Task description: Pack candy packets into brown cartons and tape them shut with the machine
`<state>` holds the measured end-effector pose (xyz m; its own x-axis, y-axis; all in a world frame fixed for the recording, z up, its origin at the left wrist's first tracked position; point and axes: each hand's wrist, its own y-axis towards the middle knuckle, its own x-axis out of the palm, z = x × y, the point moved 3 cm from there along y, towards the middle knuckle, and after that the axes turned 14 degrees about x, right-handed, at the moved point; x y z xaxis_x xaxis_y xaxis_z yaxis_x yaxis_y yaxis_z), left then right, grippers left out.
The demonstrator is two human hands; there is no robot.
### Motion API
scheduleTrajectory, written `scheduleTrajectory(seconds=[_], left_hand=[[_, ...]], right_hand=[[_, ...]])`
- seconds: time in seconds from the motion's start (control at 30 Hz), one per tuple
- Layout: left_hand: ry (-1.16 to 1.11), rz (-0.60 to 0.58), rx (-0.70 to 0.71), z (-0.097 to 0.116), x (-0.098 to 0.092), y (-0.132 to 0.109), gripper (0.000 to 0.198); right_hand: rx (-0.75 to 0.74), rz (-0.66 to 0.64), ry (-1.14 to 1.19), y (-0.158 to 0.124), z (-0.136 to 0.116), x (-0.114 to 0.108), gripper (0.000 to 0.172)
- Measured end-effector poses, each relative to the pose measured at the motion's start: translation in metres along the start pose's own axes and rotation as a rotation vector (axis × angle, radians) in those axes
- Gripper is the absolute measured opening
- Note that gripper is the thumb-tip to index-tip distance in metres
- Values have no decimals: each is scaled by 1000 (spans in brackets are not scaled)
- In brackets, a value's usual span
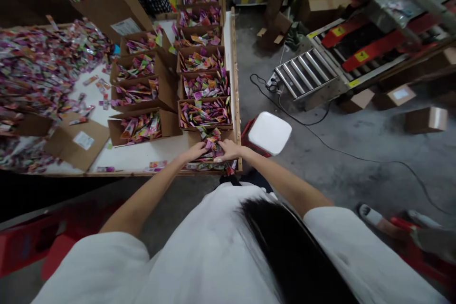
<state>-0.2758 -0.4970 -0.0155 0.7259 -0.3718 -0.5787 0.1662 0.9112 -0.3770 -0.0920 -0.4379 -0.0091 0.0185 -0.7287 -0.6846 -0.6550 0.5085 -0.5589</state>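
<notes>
The left hand (195, 151) and right hand (228, 150) touch small, shiny purple-and-orange packets (213, 144) from opposite sides, fingers turned inward — whether either pinches one, I cannot tell. The packets lie at a brown cardboard box (194, 138), near the corner of the white-topped, wood-edged table (130, 157).

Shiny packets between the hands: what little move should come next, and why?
Maybe bring the left hand and right hand gently closer together to gather the packets, because the hands are on either side and the packets lie at mixed angles.
</notes>
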Motion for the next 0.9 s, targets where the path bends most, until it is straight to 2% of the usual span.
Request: scheduleTrajectory(seconds=[0.07,0.1,0.13,0.2,0.27,0.33,0.43,0.5,0.6,0.67,0.77,0.83,0.9], left_hand=[[-31,-46,13,-3,1,5,21],[-37,-58,14,-5,2,7,23],[-35,-63,12,-5,2,8,24],[-14,-55,8,-6,0,7,23],[27,-32,16,-4,-6,1,20],[81,23,30,-3,-18,-13,21],[209,93,6,-5,-36,-41,37],[274,15,-35,-8,-39,-55,44],[304,-130,-59,-10,-28,-56,32],[327,-155,-61,-8,-18,-47,24],[358,-189,-59,-2,-6,-39,25],[378,-200,-68,1,-5,-42,26],[409,-198,-110,1,-11,-52,29]], right_hand=[[-83,-37,-19,-14,-5,8,107],[-106,-31,-50,-20,-10,13,106],[-109,-13,-86,-25,-16,17,99],[-54,36,-146,-29,-28,20,74],[5,48,-160,-26,-35,17,57],[15,30,-161,-20,-36,10,53],[0,24,-161,-16,-33,0,52],[-14,40,-159,-20,-31,0,49],[-18,87,-148,-34,-31,10,43],[5,126,-107,-45,-30,16,48],[80,172,-13,-53,-27,22,73],[106,184,27,-54,-24,22,89],[87,194,45,-51,-23,20,93]])
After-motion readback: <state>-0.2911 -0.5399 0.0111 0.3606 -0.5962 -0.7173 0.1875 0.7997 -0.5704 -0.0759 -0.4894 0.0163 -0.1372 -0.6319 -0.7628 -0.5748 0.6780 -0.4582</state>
